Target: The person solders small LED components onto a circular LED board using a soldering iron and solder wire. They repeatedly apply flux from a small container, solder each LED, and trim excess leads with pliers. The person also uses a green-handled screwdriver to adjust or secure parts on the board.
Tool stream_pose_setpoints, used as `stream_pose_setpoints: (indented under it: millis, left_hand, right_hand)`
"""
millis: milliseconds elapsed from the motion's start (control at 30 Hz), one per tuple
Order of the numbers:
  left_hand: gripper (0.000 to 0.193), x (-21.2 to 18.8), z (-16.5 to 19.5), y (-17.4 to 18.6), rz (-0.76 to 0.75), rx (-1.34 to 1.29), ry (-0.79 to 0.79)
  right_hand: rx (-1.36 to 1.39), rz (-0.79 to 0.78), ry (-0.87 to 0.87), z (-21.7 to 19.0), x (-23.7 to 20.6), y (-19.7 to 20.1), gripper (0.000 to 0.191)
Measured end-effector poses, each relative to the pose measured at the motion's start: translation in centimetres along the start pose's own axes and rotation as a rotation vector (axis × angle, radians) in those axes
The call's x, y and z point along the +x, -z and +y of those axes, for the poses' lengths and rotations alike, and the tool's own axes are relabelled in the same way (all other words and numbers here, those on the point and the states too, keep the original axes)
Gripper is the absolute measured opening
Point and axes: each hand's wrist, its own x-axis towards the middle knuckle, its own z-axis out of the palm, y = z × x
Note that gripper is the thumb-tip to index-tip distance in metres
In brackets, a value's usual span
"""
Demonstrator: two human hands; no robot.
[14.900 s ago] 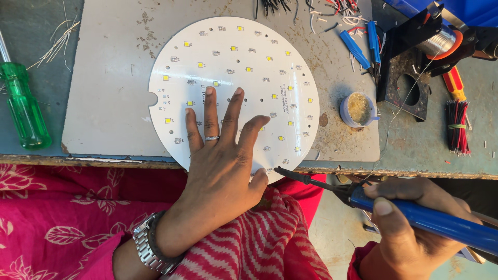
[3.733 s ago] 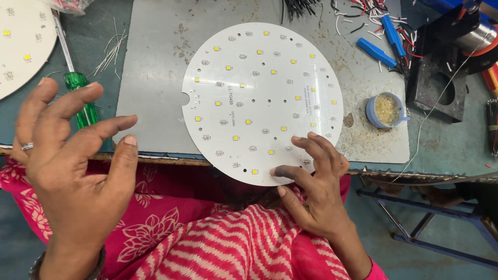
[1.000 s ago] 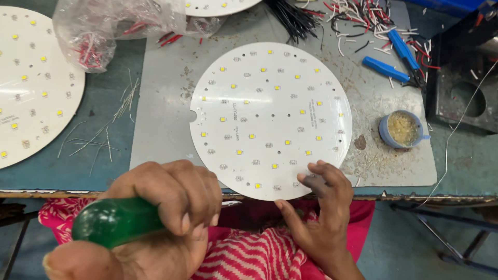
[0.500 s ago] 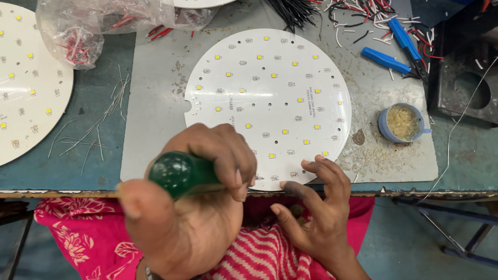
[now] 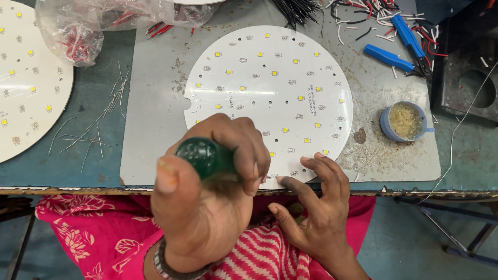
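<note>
Head view, looking straight down: the left hand [image 5: 207,202] is closed in a fist around the green handle of a screwdriver [image 5: 205,158], which stands over the round white LED board [image 5: 270,98] at about its 7 o'clock edge; the tip is hidden under the fist, so whether it touches the board is hard to say. The right hand [image 5: 311,207] is open, its fingertips [image 5: 311,162] resting on the board's rim near 5 o'clock. The board lies on a grey metal sheet [image 5: 155,114] on the bench [image 5: 98,166]. At 3 o'clock from the board sits a small blue cup [image 5: 405,122] of yellowish paste, with blue-handled cutters [image 5: 402,44] at 1 o'clock. At 9 o'clock, well apart, lies a second LED board [image 5: 26,83], and at 10 o'clock a clear plastic bag [image 5: 88,26] holding red wires.
</note>
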Motion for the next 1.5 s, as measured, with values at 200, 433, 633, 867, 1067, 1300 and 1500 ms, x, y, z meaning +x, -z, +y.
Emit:
stream_pose_setpoints:
  millis: [200, 433, 633, 867, 1067, 1300, 1500]
  left_hand:
    - [0.078, 0.5, 0.4, -0.3, -0.026, -0.024, 0.018]
    - [0.084, 0.9, 3.4, 0.3, -0.152, 0.099, 0.160]
    - [0.084, 1.5, 3.9, 0.0, -0.201, 0.120, 0.207]
    - [0.081, 2.7, 3.8, -0.3, -0.302, 0.122, 0.225]
    - [0.082, 3.2, 3.3, -0.6, -0.309, 0.151, 0.207]
    - [0.084, 3.1, 3.5, -1.0, -0.294, 0.155, 0.225]
    - [0.085, 2.9, 3.2, -1.2, -0.267, 0.171, 0.231]
  right_hand:
    - [-0.016, -0.002, -0.006, 0.0, -0.1, -0.1, 0.044]
    - [-0.022, -0.011, -0.017, -0.1, -0.2, -0.2, 0.044]
    - [-0.019, -0.008, -0.020, -0.2, 0.0, -0.2, 0.044]
    - [-0.017, -0.015, -0.021, -0.4, 0.0, -0.1, 0.045]
    - [-0.024, -0.006, -0.007, -0.4, 0.1, -0.1, 0.046]
    - [-0.038, -0.010, -0.002, -0.4, 0.0, -0.2, 0.050]
    - [-0.063, -0.019, -0.014, -0.5, -0.2, -0.4, 0.051]
